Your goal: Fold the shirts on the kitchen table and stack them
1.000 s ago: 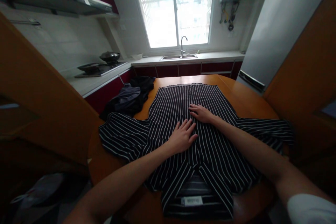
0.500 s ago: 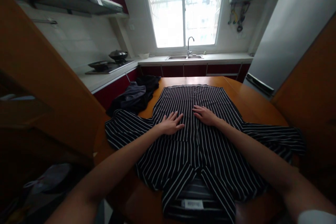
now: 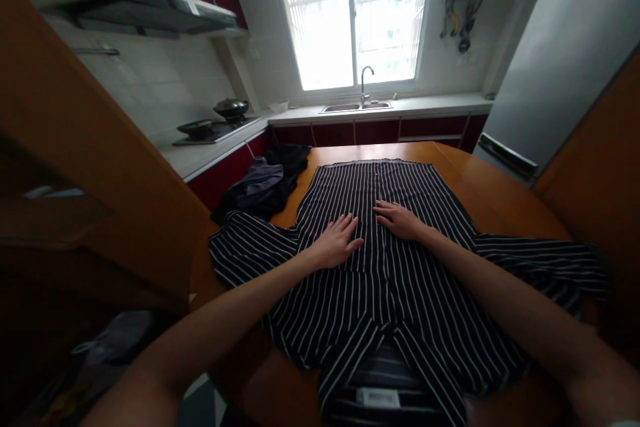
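A black shirt with white stripes (image 3: 345, 300) lies spread face up on a wooden table (image 3: 493, 177). Its collar, with a white label (image 3: 379, 398), is toward me, and its hem points to the window. Both sleeves stretch out to the sides. My left hand (image 3: 337, 241) rests palm down on the shirt front, left of the button line, fingers spread. On the button line itself my right hand (image 3: 399, 219) lies flat, a little farther from me, fingers extended. Neither hand grips the cloth.
A heap of dark clothes (image 3: 263, 180) sits at the table's far left edge. Beyond are a counter with a sink (image 3: 356, 107), a stove (image 3: 215, 131) with pans at the left, and a refrigerator (image 3: 555, 67) at the right. An orange wooden panel (image 3: 100, 113) flanks the left side.
My left hand has slid left and away from me, off the button line, then slightly back toward me. My right hand stays near the same place on the shirt. The view has turned left.
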A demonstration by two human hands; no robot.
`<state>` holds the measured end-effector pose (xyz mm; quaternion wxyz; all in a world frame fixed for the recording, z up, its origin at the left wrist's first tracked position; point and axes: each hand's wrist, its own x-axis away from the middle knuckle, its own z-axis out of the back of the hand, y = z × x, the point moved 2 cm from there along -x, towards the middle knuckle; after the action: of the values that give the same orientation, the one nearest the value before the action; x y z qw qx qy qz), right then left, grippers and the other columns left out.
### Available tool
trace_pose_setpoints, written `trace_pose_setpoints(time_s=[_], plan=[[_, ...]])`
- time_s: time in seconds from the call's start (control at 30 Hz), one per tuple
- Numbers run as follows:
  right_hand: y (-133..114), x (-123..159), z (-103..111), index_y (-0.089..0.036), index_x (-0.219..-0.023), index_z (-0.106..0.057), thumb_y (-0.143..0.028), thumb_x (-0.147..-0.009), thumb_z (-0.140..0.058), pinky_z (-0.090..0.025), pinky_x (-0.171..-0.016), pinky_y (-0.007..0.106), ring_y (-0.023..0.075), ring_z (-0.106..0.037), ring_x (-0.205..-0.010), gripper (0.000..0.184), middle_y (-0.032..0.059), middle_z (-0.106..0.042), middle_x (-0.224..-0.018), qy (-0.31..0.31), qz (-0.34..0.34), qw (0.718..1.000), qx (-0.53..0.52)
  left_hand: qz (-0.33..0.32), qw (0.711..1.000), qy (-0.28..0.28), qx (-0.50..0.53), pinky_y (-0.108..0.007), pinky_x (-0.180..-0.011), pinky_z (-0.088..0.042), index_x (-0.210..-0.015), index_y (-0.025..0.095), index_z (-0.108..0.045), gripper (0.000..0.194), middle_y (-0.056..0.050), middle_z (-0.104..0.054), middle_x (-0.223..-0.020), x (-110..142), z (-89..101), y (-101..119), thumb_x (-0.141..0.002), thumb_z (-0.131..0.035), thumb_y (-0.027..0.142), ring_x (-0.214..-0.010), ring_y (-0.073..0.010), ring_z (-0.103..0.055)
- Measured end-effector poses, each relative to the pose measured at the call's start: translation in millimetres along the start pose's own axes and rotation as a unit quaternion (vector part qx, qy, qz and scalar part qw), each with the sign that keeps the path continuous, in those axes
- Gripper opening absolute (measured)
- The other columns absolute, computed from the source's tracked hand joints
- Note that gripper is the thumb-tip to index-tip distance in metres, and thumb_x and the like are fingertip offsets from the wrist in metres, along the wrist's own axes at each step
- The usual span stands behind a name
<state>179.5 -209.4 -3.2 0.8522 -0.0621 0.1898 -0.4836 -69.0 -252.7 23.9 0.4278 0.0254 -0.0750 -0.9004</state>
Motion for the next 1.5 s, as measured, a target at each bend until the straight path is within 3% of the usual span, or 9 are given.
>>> trace_pose_setpoints(time_s=[0.1,0.2,0.43,0.63,1.03,1.17,1.3,1.4,1.5], plan=[[0,1,0,-0.019,-0.144,-0.055,-0.040,-0.102,-0.039,-0.027,-0.121,0.051,0.0267,-0.034,-0.147,0.050,0.0110,-0.042,-0.157,-0.001,0.001,1.000,0.002,0.000,1.000,0.014,0.003,-0.049,-0.123,-0.013,-0.160,0.016,-0.022,0.073,-0.011,-0.015,-0.167,13,-11.0,8,-0.103,-0.021,0.062,-0.155,-0.0267,-0.008],[2,1,-2,-0.016,-0.145,-0.054,-0.040,-0.102,-0.037,-0.026,-0.121,0.051,0.0267,-0.034,-0.148,0.051,0.0123,-0.041,-0.157,-0.005,0.003,1.000,0.004,0.009,1.000,0.027,0.001,-0.048,-0.124,-0.014,-0.160,0.016,-0.022,0.069,-0.010,-0.018,-0.166,29,-12.4,-3,-0.105,-0.022,0.058,-0.155,-0.0244,-0.009],[6,0,-5,-0.021,-0.144,-0.055,-0.042,-0.101,-0.039,-0.026,-0.122,0.049,0.0265,-0.035,-0.147,0.050,0.0078,-0.041,-0.158,-0.002,-0.008,1.000,0.002,0.007,0.996,0.069,0.050,-0.043,-0.126,-0.018,-0.159,0.020,-0.027,0.058,-0.006,-0.026,-0.165,88,10.6,-22,-0.108,-0.026,0.046,-0.154,-0.0201,-0.016],[6,1,-6,-0.022,-0.143,-0.057,-0.041,-0.101,-0.040,-0.027,-0.122,0.049,0.0276,-0.037,-0.146,0.050,0.0068,-0.042,-0.157,0.005,-0.006,1.000,-0.003,-0.131,0.990,-0.051,0.033,-0.045,-0.127,-0.010,-0.161,0.034,-0.014,0.063,0.002,-0.017,-0.167,143,24.9,12,-0.106,-0.039,0.049,-0.155,-0.0218,-0.009],[14,1,-10,-0.022,-0.141,-0.059,-0.042,-0.100,-0.041,-0.029,-0.120,0.054,0.0305,-0.039,-0.145,0.049,0.0084,-0.044,-0.156,0.017,0.012,1.000,-0.013,-0.124,0.985,-0.116,0.022,-0.052,-0.125,-0.006,-0.161,0.036,-0.009,0.067,0.000,-0.006,-0.168,198,19.3,9,-0.105,-0.044,0.040,-0.154,-0.0288,-0.006],[13,1,-10,-0.018,-0.141,-0.058,-0.041,-0.100,-0.040,-0.029,-0.120,0.055,0.0308,-0.038,-0.145,0.050,0.0122,-0.044,-0.156,0.011,0.012,1.000,-0.011,-0.113,0.975,-0.187,0.053,-0.055,-0.124,-0.014,-0.161,0.036,-0.014,0.078,-0.001,-0.003,-0.168,206,43.2,18,-0.098,-0.059,0.043,-0.154,-0.0332,-0.006],[12,1,-10,-0.018,-0.141,-0.058,-0.040,-0.100,-0.041,-0.027,-0.121,0.055,0.0312,-0.038,-0.145,0.050,0.0114,-0.042,-0.157,0.010,0.008,1.000,-0.014,-0.108,0.950,-0.264,0.130,-0.041,-0.117,-0.035,-0.157,0.037,-0.030,0.066,-0.001,-0.027,-0.164,194,80.2,28,-0.098,-0.059,0.043,-0.147,-0.0278,-0.034],[11,1,-9,-0.017,-0.141,-0.058,-0.040,-0.100,-0.041,-0.027,-0.121,0.055,0.0314,-0.039,-0.145,0.050,0.0122,-0.043,-0.156,0.011,0.008,1.000,-0.012,-0.094,0.966,-0.163,0.174,-0.038,-0.119,-0.034,-0.159,0.032,-0.027,0.061,-0.002,-0.033,-0.162,165,80.2,28,-0.103,-0.049,0.042,-0.147,-0.0226,-0.036],[10,1,-9,-0.017,-0.140,-0.060,-0.041,-0.099,-0.042,-0.029,-0.120,0.054,0.0315,-0.039,-0.144,0.050,0.0124,-0.045,-0.154,0.016,0.006,1.000,-0.011,-0.001,0.994,-0.006,0.113,-0.044,-0.124,-0.023,-0.161,0.021,-0.021,0.062,-0.008,-0.020,-0.166,134,46.4,18,-0.106,-0.037,0.046,-0.154,-0.0241,-0.017]])
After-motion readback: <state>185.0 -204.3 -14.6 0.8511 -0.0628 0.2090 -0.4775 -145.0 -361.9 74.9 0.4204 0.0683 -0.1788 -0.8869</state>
